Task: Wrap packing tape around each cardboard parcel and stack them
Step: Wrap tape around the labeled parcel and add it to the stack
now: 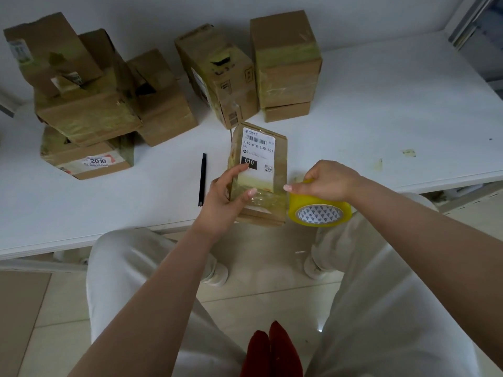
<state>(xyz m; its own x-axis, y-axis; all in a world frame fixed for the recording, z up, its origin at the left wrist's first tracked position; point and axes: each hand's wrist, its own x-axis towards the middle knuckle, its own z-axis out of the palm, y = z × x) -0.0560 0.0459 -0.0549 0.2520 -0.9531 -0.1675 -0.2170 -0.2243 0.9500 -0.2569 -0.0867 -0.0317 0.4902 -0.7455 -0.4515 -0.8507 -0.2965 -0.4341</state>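
Head view: a seated person's 2 hands work at the near edge of a white bench (pixel 381 110).
Left hand (pixel 221 195): curled round the left side of the parcel (pixel 260 172), thumb lying across its taped top face, forefinger reaching up to the label.
Right hand (pixel 328 183): fingers bent over the top of the tape roll (pixel 319 210), gripping it, forefinger pointing toward the parcel's right edge.
Parcel: a small brown cardboard box lying flat at the bench's front edge, its near end over the rim; a white shipping label (pixel 258 153) with a barcode and a black "010" patch covers its top, and a glossy band of clear tape crosses the near part.
Tape roll: yellowish, with a patterned white core, held just beside the parcel's right near corner; a strip seems to run from it onto the box.
Pen (pixel 202 183): a thin black stick lying on the bench, left of the parcel and apart from it.
Left pile (pixel 89 104): several taped cartons heaped unevenly at the far left; the lowest bears a label reading "2010".
Middle stack (pixel 220 77): taped boxes behind the parcel, tilted.
Right stack (pixel 285 63): boxes one on another, upright, just beside the middle stack.
Below the bench: pale trousers, light shoes and a tiled floor (pixel 258 295).
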